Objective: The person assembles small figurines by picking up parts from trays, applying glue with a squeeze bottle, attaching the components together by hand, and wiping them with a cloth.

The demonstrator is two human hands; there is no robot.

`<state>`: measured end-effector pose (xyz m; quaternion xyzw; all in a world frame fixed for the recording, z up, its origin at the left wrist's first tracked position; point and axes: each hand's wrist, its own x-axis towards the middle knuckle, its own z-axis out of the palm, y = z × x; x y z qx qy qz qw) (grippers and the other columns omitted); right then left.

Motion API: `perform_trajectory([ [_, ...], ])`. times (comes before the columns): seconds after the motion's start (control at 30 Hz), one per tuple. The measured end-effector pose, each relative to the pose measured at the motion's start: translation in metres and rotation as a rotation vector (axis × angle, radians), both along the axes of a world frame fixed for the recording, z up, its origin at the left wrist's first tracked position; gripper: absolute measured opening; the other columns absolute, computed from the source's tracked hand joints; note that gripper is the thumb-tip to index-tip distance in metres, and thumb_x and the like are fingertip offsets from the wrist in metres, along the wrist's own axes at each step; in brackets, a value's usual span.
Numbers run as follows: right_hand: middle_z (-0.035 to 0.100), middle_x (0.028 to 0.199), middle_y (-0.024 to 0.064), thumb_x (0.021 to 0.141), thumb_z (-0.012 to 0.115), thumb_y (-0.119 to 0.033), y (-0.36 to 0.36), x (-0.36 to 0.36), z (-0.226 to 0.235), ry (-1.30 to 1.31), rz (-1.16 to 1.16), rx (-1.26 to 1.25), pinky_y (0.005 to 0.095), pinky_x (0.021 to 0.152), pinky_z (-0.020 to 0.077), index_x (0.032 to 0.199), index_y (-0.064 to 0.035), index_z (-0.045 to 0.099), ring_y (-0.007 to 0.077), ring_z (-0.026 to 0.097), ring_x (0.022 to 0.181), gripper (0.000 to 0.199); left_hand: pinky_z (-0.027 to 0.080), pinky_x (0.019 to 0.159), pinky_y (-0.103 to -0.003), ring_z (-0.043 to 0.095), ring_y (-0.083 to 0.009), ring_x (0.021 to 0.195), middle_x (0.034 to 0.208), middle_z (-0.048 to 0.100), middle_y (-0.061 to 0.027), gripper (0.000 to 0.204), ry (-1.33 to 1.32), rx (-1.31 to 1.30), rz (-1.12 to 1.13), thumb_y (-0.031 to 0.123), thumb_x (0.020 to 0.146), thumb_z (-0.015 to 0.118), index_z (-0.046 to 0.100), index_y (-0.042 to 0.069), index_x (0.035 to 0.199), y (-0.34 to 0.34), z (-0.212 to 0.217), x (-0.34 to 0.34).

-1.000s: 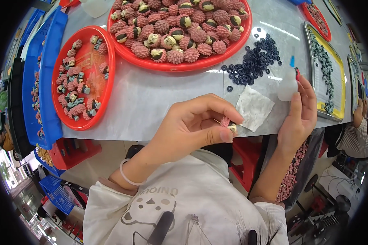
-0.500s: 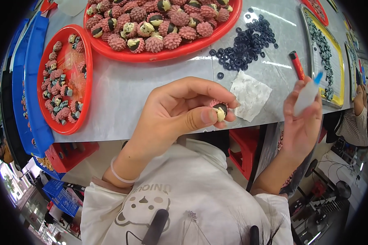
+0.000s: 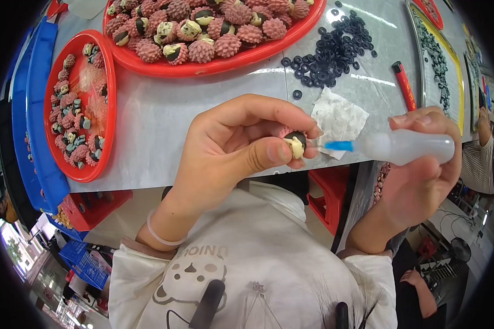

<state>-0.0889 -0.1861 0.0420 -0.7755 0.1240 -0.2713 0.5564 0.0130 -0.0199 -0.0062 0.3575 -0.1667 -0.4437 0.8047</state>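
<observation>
Fingers and thumb of the left hand point(image 3: 233, 145) are closed around a small hedgehog-shaped toy point(image 3: 295, 143), cream-faced with a dark cap and pink spiky back, which is pinched just above the near edge of the grey table point(image 3: 164, 118). The right hand point(image 3: 422, 175) is wrapped firmly around a translucent squeeze bottle point(image 3: 406, 147), held sideways so that its blue nozzle point(image 3: 339, 146) points left and ends just beside the toy's face; whether the tip actually touches it cannot be told.

Just behind the toy, a crumpled white tissue point(image 3: 339, 118) is seen lying on the table. Farther off, a scatter of small black rings point(image 3: 335, 52) is spread on the tabletop, and a red marker-like stick point(image 3: 404, 85) lies to the right of them. A large red tray point(image 3: 241, 55) heaped with more pink spiky toys is set at the far side, while a smaller red tray point(image 3: 104, 109) with a thinner layer of the same toys is placed at the left. A blue crate point(image 3: 35, 109) is stood along the left edge of the table. At the far right, a yellow-rimmed tray point(image 3: 455, 71) filled with dark small parts is visible.

A white printed shirt point(image 3: 247, 279) and a thin clear band on the left wrist point(image 3: 162, 236) are shown near the lower edge.
</observation>
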Motion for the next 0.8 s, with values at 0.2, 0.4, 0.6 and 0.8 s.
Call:
perform_trajectory([
  [0.2, 0.05, 0.078, 0.0165, 0.072, 0.058, -0.033, -0.008, -0.012, 0.024, 0.01, 0.313, -0.436, 0.0269, 0.059, 0.0399, 0.091, 0.0052, 0.047, 0.0191, 0.048, 0.068, 0.045, 0.048, 0.069, -0.024, 0.056, -0.0167, 0.081, 0.092, 0.054, -0.0143, 0.024, -0.046, 0.007, 0.005, 0.008, 0.077, 0.055, 0.049, -0.007, 0.095, 0.001, -0.002, 0.0],
  [0.4, 0.052, 0.077, 0.0175, 0.071, 0.06, -0.031, -0.003, -0.009, 0.021, -0.027, 0.296, -0.432, 0.0257, 0.055, 0.0389, 0.091, 0.0039, 0.046, 0.0179, 0.047, 0.067, 0.042, 0.047, 0.069, -0.025, 0.056, -0.0175, 0.081, 0.093, 0.054, -0.0153, 0.026, -0.023, -0.004, 0.026, 0.009, 0.077, 0.055, 0.048, -0.007, 0.096, 0.001, -0.003, 0.001],
  [0.6, 0.049, 0.086, 0.0172, 0.073, 0.059, -0.026, -0.006, -0.018, 0.006, -0.099, -0.095, -0.009, 0.0263, 0.06, 0.0417, 0.094, 0.0033, 0.044, 0.0207, 0.05, 0.072, 0.039, 0.047, 0.069, -0.026, 0.056, -0.018, 0.082, 0.093, 0.054, -0.0155, 0.024, -0.004, -0.03, 0.036, 0.009, 0.078, 0.055, 0.048, -0.006, 0.095, -0.004, -0.002, 0.0],
  [0.8, 0.054, 0.084, 0.01, 0.062, 0.06, 0.008, -0.044, 0.0, -0.031, -0.047, -0.326, -0.166, 0.0242, 0.067, 0.041, 0.092, -0.0008, 0.043, 0.0146, 0.051, 0.073, 0.036, 0.047, 0.064, -0.026, 0.056, -0.0208, 0.079, 0.089, 0.053, -0.0162, 0.028, -0.038, 0.096, 0.074, 0.014, 0.075, 0.059, 0.048, -0.005, 0.092, -0.003, 0.002, -0.004],
])
